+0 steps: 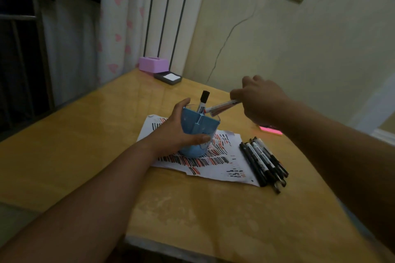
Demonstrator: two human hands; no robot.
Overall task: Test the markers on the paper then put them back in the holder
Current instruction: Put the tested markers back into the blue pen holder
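Head camera: a person is returning tested markers to a blue holder (192, 126) at a wooden table (85, 134). The left hand (177, 132) is gripping the holder, fingers and thumb wrapped around its side, and seems to be tipping its mouth toward the right hand. The holder is sitting on the paper (224, 168), which is covered in red and black test strokes. The right hand (260, 102) is pinching the held markers (222, 107) at their far end and angling their tips down at the rim. Blur is hiding how many there are.

The step in hand appears to be the drop-in. It is calling for the tips to clear the rim and the central divider and enter one open compartment. The left hand needs to be bracing the holder so it is not sliding on the loose sheet.

One black-capped marker (203, 100) is standing upright in a far compartment, just beside the incoming tips, and could be knocked. A row of black markers (265, 162) is lying side by side on the table at the paper's right edge, apparently waiting their turn. A pink sticky pad (271, 130) is lying partly hidden under the right wrist. A pink box (154, 65) and a dark note tray (167, 78) are sitting at the far corner, well apart from the work.
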